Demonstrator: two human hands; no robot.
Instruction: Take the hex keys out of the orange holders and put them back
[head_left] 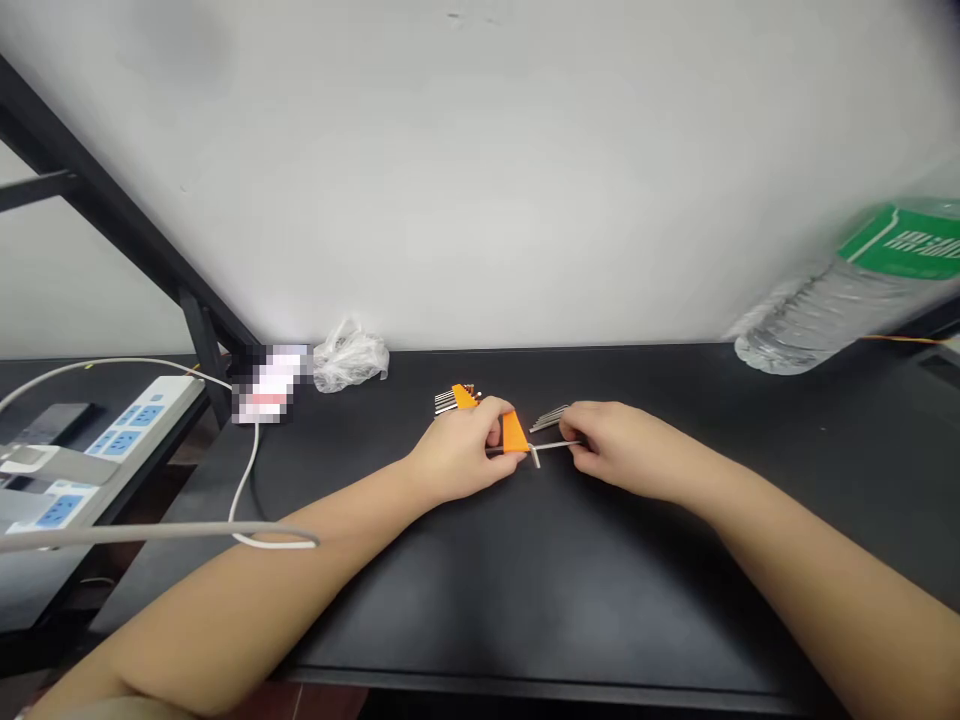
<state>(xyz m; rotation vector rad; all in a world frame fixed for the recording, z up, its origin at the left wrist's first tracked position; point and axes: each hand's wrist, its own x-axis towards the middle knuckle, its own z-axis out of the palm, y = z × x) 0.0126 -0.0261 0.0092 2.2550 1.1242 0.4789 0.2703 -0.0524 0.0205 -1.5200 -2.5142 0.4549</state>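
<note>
Wall: plain pale grey, fills everything beyond the orange holder (514, 433)
Desk: matte black top (570, 590), runs out on all sides of the holder, which is up in the air or just resting on it, can't really tell
Metal frame: black bars (127, 215), well off to the left of the holder and beyond it
Water bottle: big clear one (862, 290) with a green label, far right of the holder
Power strip: white with blue sockets (124, 435), way out left of the holder
Left hand: this one (469, 445) comes in from the holder's left, thumb and fingers clamped on it
Right hand: this one (611, 445) sits just right of the holder, fingertips pinched together on a silver L-shaped key
Plastic bag: crumpled, see-through (350, 355), left of the holder and farther back
Other orange piece: a bit (463, 396) with a row of metal keys in it, just left of the holder, partly behind the left hand
Loose keys: small silver bunch (549, 418) just right of the holder, by the right fingers
Silver L-shaped key: thin shaft (555, 444), bent end right at the holder's edge, can't tell if it's in a slot
</note>
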